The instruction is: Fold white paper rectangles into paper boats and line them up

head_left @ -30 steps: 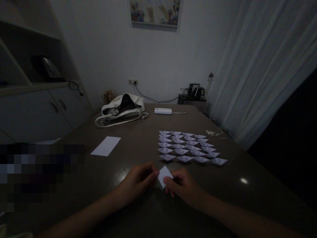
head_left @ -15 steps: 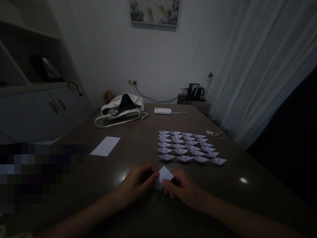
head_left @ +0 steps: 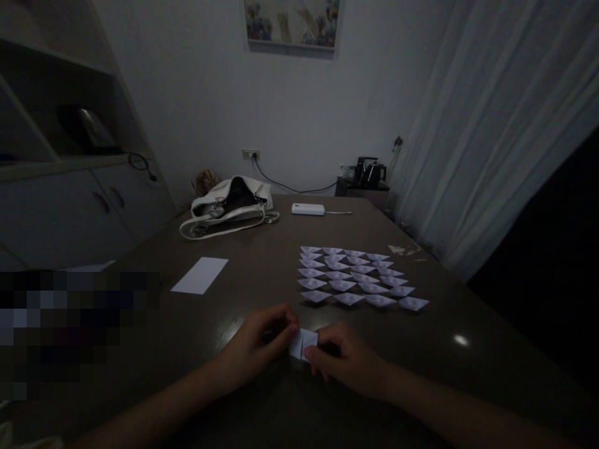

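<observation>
A small folded paper (head_left: 303, 344) sits between two bare hands above a dark table (head_left: 262, 262), pinched by the left hand (head_left: 262, 340) at one edge and the right hand (head_left: 344, 358) at the other, forearms angled inward, near rows of paper boats (head_left: 349, 299); beyond, a white bag (head_left: 255, 189) gapes open.

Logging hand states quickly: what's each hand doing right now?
Left hand: closed, pinching the folded paper's left edge.
Right hand: closed, thumb on the paper's right side.
</observation>
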The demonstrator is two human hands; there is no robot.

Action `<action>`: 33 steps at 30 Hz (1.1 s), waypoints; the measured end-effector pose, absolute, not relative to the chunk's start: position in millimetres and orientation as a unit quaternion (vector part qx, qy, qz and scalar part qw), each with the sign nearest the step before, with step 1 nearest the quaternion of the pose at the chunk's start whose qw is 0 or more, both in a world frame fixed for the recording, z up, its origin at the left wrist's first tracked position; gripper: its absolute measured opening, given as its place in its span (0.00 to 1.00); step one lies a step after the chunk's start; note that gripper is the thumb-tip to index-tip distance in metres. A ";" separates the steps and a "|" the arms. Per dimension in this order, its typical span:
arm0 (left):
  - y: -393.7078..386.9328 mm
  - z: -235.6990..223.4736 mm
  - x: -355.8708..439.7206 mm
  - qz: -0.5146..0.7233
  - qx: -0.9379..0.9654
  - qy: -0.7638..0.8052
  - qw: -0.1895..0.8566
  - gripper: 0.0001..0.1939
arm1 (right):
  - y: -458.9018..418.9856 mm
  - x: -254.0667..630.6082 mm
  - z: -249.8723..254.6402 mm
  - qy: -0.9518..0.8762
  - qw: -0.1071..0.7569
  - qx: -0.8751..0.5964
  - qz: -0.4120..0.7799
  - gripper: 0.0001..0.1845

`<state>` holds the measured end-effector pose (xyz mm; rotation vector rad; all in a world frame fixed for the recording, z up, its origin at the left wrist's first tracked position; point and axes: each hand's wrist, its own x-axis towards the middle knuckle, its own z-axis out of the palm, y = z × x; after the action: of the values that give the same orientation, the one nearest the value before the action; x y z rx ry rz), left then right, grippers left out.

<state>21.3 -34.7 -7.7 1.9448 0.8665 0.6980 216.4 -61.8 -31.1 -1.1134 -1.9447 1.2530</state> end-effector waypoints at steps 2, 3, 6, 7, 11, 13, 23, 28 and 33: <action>-33.9 -7.8 21.1 0.293 0.764 0.353 0.455 0.12 | -60.6 215.8 -32.3 -0.711 0.305 -0.418 0.475 0.20; -33.8 -7.7 21.2 0.299 0.757 0.355 0.460 0.12 | -60.1 215.7 -32.6 -0.708 0.315 -0.416 0.476 0.20; -34.8 -5.6 21.4 0.312 0.756 0.361 0.449 0.13 | -59.9 216.2 -32.4 -0.709 0.323 -0.410 0.475 0.20; -35.5 -4.6 21.5 0.311 0.759 0.363 0.442 0.13 | -60.1 216.4 -32.3 -0.711 0.321 -0.408 0.475 0.20; -35.8 -3.0 21.7 0.314 0.758 0.374 0.432 0.14 | -60.7 217.1 -33.8 -0.709 0.323 -0.401 0.482 0.20; -33.8 -5.4 21.6 0.309 0.752 0.378 0.443 0.14 | -60.0 217.5 -35.6 -0.702 0.332 -0.406 0.482 0.20; -30.9 -14.3 20.3 0.319 0.769 0.345 0.433 0.10 | -54.5 216.7 -36.7 -0.622 0.396 -0.429 0.522 0.20; -30.2 -15.4 18.6 0.315 0.791 0.335 0.405 0.11 | -52.1 218.5 -40.2 -0.597 0.411 -0.428 0.540 0.20; -29.4 -15.5 18.0 0.323 0.796 0.318 0.401 0.09 | -50.3 218.6 -37.9 -0.585 0.424 -0.426 0.544 0.20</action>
<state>18.0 -29.4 -15.5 2.0128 0.8053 0.8157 218.6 -50.3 -37.9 -1.0655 -1.4647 1.3609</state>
